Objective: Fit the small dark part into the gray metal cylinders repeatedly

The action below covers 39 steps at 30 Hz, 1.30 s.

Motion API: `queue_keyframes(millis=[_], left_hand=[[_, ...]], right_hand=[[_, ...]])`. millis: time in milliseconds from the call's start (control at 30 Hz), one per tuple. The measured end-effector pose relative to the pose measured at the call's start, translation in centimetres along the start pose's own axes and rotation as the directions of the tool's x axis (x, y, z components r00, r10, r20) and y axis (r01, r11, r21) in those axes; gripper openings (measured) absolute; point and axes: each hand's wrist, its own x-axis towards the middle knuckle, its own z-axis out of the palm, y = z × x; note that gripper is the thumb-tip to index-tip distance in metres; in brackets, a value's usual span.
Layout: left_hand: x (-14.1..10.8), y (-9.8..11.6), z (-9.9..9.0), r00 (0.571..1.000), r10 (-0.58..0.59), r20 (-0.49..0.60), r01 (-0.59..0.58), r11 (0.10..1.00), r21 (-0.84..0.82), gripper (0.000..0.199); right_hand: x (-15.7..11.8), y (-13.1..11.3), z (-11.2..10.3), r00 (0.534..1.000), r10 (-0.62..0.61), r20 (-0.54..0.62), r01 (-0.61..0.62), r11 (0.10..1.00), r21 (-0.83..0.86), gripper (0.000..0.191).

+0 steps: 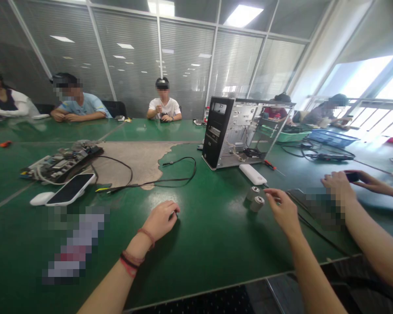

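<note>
My left hand (160, 220), with bands round its wrist, rests on the green table with its fingers curled. A small dark spot shows at the fingertips; whether it is an object or shadow I cannot make out. To the right, my right hand (284, 211) is held just above the table, fingers loosely bent and apart, nothing visible in them. Beside its fingertips stand two short grey cylinders, one (257, 203) nearer me and the other (252, 193) just behind. A white, rounded oblong device (253, 174) lies beyond them.
An open computer case (214, 135) stands behind the cylinders, near a screwdriver (271, 165). At left lie a circuit assembly (63, 161), a phone (71, 189) and black cables (183, 179). A neighbour's hands (340, 185) work at right. Across the table sit several people.
</note>
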Motion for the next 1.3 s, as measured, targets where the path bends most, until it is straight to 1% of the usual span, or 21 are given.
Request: queue_keyframes(millis=[67, 133, 300, 433, 500, 567, 667, 700, 733, 767, 833, 900, 1033, 1100, 1200, 1300], left_hand=[[0.0, 0.0, 0.0, 1.0, 0.003, 0.001, -0.003, 1.0, 0.003, 0.019], [0.1, 0.0, 0.0, 1.0, 0.008, 0.003, -0.008, 1.0, 0.002, 0.019], [0.1, -0.1, 0.1, 1.0, 0.013, 0.007, -0.013, 1.0, -0.007, 0.019], [0.2, 0.1, 0.1, 1.0, 0.014, 0.023, -0.014, 1.0, 0.004, 0.019], [0.2, 0.2, 0.1, 0.999, 0.017, 0.029, -0.017, 1.0, 0.0, 0.019], [0.2, 0.3, 0.0, 0.999, 0.022, 0.035, -0.021, 1.0, -0.009, 0.019], [0.2, 0.5, -0.1, 0.998, 0.033, 0.044, -0.032, 0.999, -0.017, 0.02], [0.2, 0.5, -0.1, 0.998, 0.038, 0.049, -0.037, 0.999, -0.02, 0.02], [0.2, 0.6, -0.1, 0.997, 0.044, 0.056, -0.042, 0.999, -0.023, 0.021], [0.2, 0.6, -0.1, 0.997, 0.05, 0.063, -0.048, 0.998, -0.028, 0.021], [0.1, 0.7, -0.1, 0.996, 0.058, 0.073, -0.055, 0.998, -0.036, 0.023], [0.1, 0.7, 0.0, 0.995, 0.06, 0.079, -0.057, 0.998, -0.04, 0.024], [0.1, 0.8, 0.1, 0.995, 0.057, 0.082, -0.055, 0.998, -0.028, 0.023], [0.1, 0.7, 0.0, 0.996, 0.049, 0.073, -0.048, 0.999, -0.012, 0.022], [0.2, 0.7, 0.0, 0.997, 0.039, 0.062, -0.039, 0.999, 0.006, 0.022], [0.2, 0.6, 0.0, 0.998, 0.035, 0.061, -0.036, 0.999, 0.014, 0.022]], right_hand=[[-0.3, 0.9, -0.2, 0.998, -0.02, 0.055, 0.022, 0.999, -0.029, 0.027], [-0.7, 1.1, 0.1, 0.994, -0.046, 0.094, 0.049, 0.998, -0.029, 0.027], [-0.9, 1.2, 1.0, 0.992, -0.095, 0.083, 0.1, 0.993, -0.063, 0.025], [-0.7, 1.4, 0.9, 0.988, -0.103, 0.112, 0.113, 0.989, -0.09, 0.025], [-0.7, 1.4, 0.6, 0.988, -0.074, 0.137, 0.082, 0.995, -0.05, 0.029], [-0.5, 1.4, 0.4, 0.989, -0.003, 0.15, 0.001, 1.0, 0.008, 0.036], [0.4, 1.5, 0.3, 0.989, 0.115, 0.089, -0.118, 0.993, 0.026, 0.046], [0.9, 1.5, 0.4, 0.989, 0.132, 0.071, -0.132, 0.991, 0.007, 0.047], [1.4, 1.6, 0.6, 0.987, 0.138, 0.08, -0.135, 0.99, -0.035, 0.048], [1.9, 1.6, 0.8, 0.983, 0.143, 0.115, -0.132, 0.987, -0.095, 0.049], [2.9, 1.5, 1.5, 0.961, 0.174, 0.217, -0.123, 0.965, -0.232, 0.05], [3.6, 1.1, 2.3, 0.935, 0.231, 0.268, -0.127, 0.926, -0.355, 0.049], [4.1, 0.0, 3.6, 0.918, 0.342, 0.202, -0.198, 0.835, -0.514, 0.04], [4.1, -0.6, 3.9, 0.911, 0.374, 0.176, -0.217, 0.795, -0.566, 0.035], [4.1, -1.2, 3.9, 0.907, 0.378, 0.185, -0.203, 0.778, -0.595, 0.032], [4.2, -1.9, 3.5, 0.914, 0.344, 0.214, -0.16, 0.792, -0.589, 0.032]])
